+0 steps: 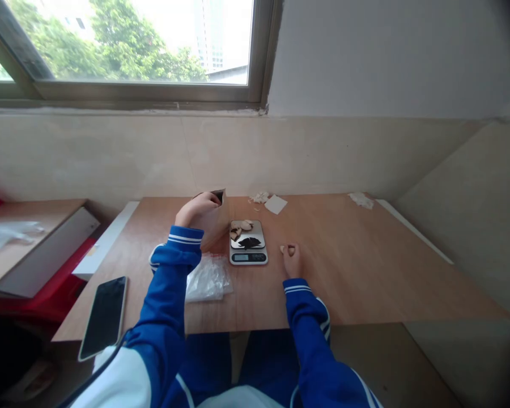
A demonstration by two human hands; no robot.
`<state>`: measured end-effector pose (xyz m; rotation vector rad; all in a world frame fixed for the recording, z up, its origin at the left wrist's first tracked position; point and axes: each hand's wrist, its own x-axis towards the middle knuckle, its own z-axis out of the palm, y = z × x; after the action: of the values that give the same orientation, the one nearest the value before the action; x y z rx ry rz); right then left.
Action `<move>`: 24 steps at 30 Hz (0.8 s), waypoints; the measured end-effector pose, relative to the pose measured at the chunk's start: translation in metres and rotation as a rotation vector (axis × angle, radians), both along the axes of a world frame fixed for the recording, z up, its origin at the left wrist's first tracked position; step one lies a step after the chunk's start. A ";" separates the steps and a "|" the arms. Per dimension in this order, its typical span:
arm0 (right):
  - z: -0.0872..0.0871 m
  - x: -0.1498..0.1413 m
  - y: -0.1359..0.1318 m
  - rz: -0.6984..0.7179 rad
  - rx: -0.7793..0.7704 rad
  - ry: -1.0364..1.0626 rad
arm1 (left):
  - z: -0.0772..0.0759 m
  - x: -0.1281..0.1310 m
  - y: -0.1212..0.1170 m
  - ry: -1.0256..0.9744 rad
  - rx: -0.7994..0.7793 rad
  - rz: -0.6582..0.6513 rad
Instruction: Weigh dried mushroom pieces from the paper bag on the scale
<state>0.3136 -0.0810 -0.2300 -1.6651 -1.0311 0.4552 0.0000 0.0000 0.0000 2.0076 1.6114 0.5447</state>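
**At the scale: bag in our left hand, slice in our right**

On the table (365,272), mid-front, we have a small scale (249,242) with a few pale slices (241,227) at the far end of its platter and a dark reflection near the display.

Left hand (194,211): fingers curled around the upper edge of a brown paper bag (215,218). The bag stands upright just left of the scale, long axis vertical, open mouth up and turned slightly toward us. We can't tell whether it touches the scale.

Right hand (292,258): resting on the table just right of the scale, fingertips pressed together on a small pale slice (285,249). The piece is too small to read its orientation or long axis. It sits at the far-left tip of the fingers, i.e. on the scale side of the hand.

Key relation: the platter lies left and slightly forward of the pinched slice, near but clearly apart. The right hand is the nearer one to the platter's free side; the left is tied up with the bag on the opposite side. The scale's long axis runs away from us, display end closest.

Also here: clear plastic bags (208,280) under our left forearm, a phone (104,316) face-up at the near-left corner, white scraps (268,200) by the far edge, another scrap (360,199) far right.
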 end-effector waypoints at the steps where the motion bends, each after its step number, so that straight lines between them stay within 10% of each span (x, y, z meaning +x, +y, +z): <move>1: 0.000 0.000 0.000 0.004 0.004 0.004 | 0.001 0.001 -0.002 0.022 0.021 -0.016; 9: -0.003 0.001 0.001 0.002 -0.026 -0.014 | 0.031 0.009 -0.031 0.129 0.309 0.091; 15: -0.004 0.001 0.001 0.008 -0.020 -0.033 | 0.049 0.024 -0.063 -0.233 0.554 0.244; 24: -0.015 0.008 0.005 -0.097 0.188 -0.211 | -0.053 0.057 -0.092 -0.876 0.047 0.012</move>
<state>0.3214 -0.0760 -0.2452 -1.6088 -1.1051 0.1155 0.0567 -0.0920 -0.0527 1.4401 1.0559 1.2526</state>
